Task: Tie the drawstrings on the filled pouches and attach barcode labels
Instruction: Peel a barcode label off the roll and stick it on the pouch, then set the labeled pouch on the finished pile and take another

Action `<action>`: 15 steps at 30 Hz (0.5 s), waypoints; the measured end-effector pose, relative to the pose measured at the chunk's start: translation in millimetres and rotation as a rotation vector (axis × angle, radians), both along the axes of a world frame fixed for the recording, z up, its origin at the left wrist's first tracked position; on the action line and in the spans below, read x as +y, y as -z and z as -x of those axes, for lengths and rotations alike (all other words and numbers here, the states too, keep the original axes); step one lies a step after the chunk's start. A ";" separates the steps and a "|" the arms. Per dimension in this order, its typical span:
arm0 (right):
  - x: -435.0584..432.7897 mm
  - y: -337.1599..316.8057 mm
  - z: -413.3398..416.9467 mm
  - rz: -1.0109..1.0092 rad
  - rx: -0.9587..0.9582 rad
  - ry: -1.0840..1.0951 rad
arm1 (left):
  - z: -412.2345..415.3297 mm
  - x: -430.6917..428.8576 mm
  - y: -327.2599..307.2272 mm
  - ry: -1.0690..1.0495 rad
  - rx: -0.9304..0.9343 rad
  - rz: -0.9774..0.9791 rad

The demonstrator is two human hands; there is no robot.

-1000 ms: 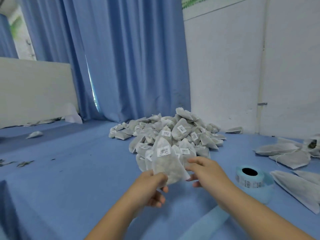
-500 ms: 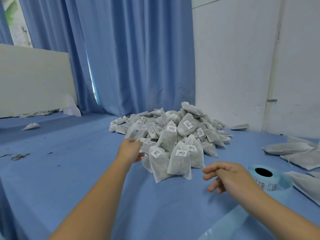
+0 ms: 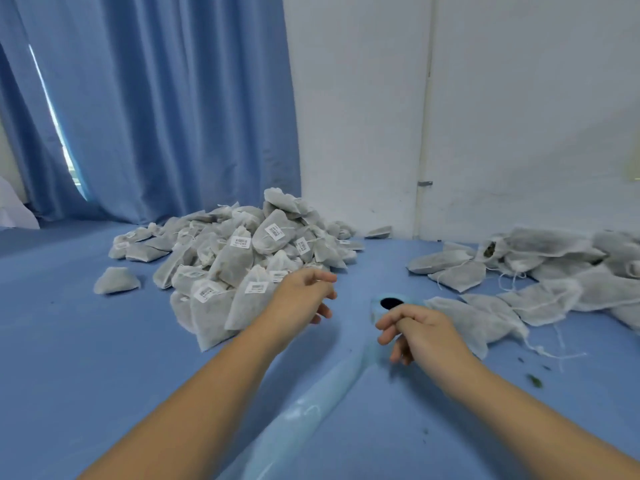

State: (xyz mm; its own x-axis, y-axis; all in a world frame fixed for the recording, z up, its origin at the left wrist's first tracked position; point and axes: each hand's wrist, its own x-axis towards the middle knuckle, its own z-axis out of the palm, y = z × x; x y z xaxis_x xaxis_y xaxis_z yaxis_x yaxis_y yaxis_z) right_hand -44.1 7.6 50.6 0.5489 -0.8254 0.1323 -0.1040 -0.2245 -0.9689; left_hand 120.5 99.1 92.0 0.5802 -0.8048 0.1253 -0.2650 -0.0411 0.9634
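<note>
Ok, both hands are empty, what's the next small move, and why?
Probably reach the right hand to the nearest unlabelled pouch beside the label roll and pick it up: both hands hold nothing, the left hand hovers by the labelled pile, and that pouch shows no barcode and a loose drawstring.

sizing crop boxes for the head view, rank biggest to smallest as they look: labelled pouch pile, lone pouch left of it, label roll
1. labelled pouch pile
2. lone pouch and label roll: about alike in what shows; right hand hides part of the roll, so unranked
</note>
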 end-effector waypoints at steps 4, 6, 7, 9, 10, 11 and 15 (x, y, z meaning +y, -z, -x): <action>-24.9 7.3 54.7 0.027 0.001 0.131 | 62.3 -35.7 5.4 0.129 0.014 -0.007; -36.5 11.2 82.1 0.046 0.019 0.197 | 93.6 -52.7 9.9 0.183 0.023 -0.012; -42.2 13.2 95.7 0.054 0.023 0.230 | 109.3 -60.8 12.7 0.206 0.029 -0.013; -51.7 17.8 120.5 0.068 0.024 0.287 | 138.1 -76.2 19.4 0.238 0.038 -0.014; -55.4 20.9 131.9 0.073 0.027 0.315 | 151.9 -83.6 23.2 0.255 0.046 -0.012; -58.8 24.7 143.0 0.076 0.032 0.344 | 165.1 -91.0 27.5 0.269 0.053 -0.009; -70.4 38.4 174.7 0.056 0.017 0.439 | 205.9 -116.5 49.7 0.199 0.080 0.030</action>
